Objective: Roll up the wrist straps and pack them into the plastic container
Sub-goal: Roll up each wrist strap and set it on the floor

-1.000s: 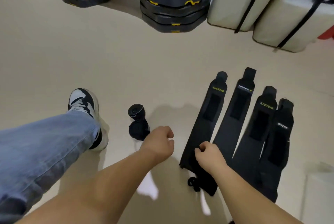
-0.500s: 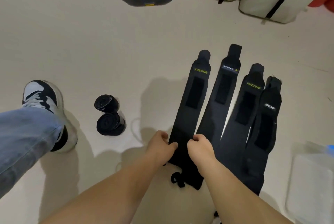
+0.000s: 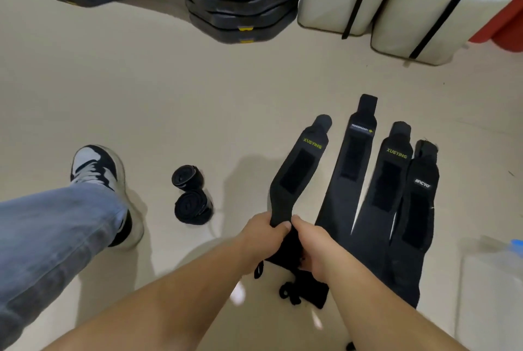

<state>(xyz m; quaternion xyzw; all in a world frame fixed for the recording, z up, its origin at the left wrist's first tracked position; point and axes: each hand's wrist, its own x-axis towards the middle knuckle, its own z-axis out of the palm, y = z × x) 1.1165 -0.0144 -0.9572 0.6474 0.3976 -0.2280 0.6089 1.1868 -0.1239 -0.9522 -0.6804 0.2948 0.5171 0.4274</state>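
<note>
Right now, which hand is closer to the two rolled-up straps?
Left. The left hand is just right of the rolled straps; the right hand sits farther right.

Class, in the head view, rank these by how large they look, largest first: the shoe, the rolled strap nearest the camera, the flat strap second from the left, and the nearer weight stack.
1. Weight stack, though cropped by the frame.
2. Flat strap.
3. Shoe, partly hidden by the trouser leg.
4. Rolled strap.

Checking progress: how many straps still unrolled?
4. Leftmost XUEYING strap, near end gripped by both hands; MANGOLEAF strap, second XUEYING strap and rightmost strap flat on floor.
</note>
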